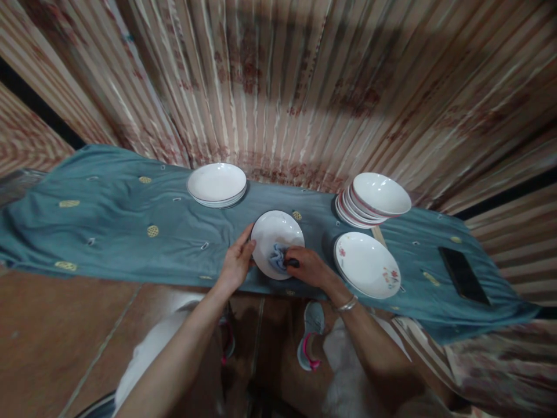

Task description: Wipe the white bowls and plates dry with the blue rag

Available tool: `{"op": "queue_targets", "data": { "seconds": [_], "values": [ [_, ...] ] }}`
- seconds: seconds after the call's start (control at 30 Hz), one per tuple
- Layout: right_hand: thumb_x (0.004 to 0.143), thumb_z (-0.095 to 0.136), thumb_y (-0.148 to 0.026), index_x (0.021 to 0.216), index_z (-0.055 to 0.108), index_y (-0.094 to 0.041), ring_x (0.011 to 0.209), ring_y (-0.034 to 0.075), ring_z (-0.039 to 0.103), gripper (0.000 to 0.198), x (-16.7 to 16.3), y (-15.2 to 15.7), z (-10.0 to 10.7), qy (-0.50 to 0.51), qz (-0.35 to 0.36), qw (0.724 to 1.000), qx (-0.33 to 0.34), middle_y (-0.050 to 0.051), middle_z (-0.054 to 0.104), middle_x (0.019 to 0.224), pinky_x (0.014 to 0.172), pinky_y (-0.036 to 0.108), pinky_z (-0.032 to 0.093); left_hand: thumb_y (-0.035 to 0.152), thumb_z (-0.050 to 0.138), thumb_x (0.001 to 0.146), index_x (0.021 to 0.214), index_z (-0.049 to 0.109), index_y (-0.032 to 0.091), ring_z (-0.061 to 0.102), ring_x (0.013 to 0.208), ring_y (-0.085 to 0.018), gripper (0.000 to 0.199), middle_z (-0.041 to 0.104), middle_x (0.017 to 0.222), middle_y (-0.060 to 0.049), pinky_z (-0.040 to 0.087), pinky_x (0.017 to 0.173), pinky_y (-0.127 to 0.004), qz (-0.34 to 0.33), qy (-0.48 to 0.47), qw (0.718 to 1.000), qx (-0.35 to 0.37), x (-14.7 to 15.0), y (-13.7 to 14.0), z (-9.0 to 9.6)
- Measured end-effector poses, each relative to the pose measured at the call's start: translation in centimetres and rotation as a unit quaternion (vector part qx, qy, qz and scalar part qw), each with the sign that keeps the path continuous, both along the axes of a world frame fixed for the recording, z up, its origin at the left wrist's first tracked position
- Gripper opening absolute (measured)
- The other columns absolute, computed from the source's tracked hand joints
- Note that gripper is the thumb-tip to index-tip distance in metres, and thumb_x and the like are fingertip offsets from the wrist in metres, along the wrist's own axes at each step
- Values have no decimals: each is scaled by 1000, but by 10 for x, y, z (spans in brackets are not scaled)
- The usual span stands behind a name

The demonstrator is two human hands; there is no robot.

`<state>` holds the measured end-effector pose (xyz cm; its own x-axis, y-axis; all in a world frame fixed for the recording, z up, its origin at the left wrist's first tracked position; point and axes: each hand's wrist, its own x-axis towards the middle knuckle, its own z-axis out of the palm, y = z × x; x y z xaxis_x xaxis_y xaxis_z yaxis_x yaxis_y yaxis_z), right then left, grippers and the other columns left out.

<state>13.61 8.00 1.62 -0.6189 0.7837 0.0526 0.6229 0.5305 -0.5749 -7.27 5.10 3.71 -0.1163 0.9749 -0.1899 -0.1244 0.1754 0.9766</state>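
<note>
A white plate [275, 232] with a thin dark rim is held just above or against the cloth at the front middle; I cannot tell which. My left hand [237, 259] grips its left edge, thumb at the rim and fingers partly hidden beneath. Over the plate's lower right, my right hand [304, 264] is closed around a small dark-handled tool [292, 263]. Blue-and-white streaks [277, 257] show on the plate beside the tool; whether they belong to it, to a cloth or to the plate is unclear.
A stack of white plates [216, 183] stands at the back left. Red-rimmed bowls [378, 194] are stacked at the back right, the top one tilted. Flower-printed plates [368, 264] lie before them. A dark phone-like slab [463, 276] rests far right on the green tablecloth [117, 232].
</note>
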Motion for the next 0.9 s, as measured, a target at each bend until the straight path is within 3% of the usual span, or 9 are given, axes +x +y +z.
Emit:
{"op": "queue_targets", "data": {
  "seconds": [0.3,0.5,0.67,0.9],
  "values": [
    [83,54,-10,85,62,-17,90,20,64,11,7,16,-10,-47,-158,977,133,9,68,92,82,28,48,57,70,67,142,47,13,47,52,-12,90,50,55,5,45,49,-23,-5,-4,1000,-9,1,0,6],
    [87,49,-14,104,60,-16,105,23,61,20,-5,40,-16,42,-216,956,193,13,65,110,95,35,48,61,73,62,142,47,13,50,57,-12,97,57,65,2,46,49,-23,-3,-26,1000,-8,4,0,6],
    [87,51,-17,120,58,-16,111,24,60,34,-24,56,-14,125,-247,945,173,14,62,122,100,39,47,62,73,60,142,47,14,51,60,-12,99,58,67,2,47,49,-22,2,-24,1000,-12,4,0,5],
    [90,50,-22,124,63,-20,127,22,52,36,-60,54,1,241,-164,950,112,9,59,134,109,38,40,50,72,68,143,46,15,52,57,-12,87,58,67,2,49,49,-23,-3,-40,999,-18,4,0,5]
  ]
}}
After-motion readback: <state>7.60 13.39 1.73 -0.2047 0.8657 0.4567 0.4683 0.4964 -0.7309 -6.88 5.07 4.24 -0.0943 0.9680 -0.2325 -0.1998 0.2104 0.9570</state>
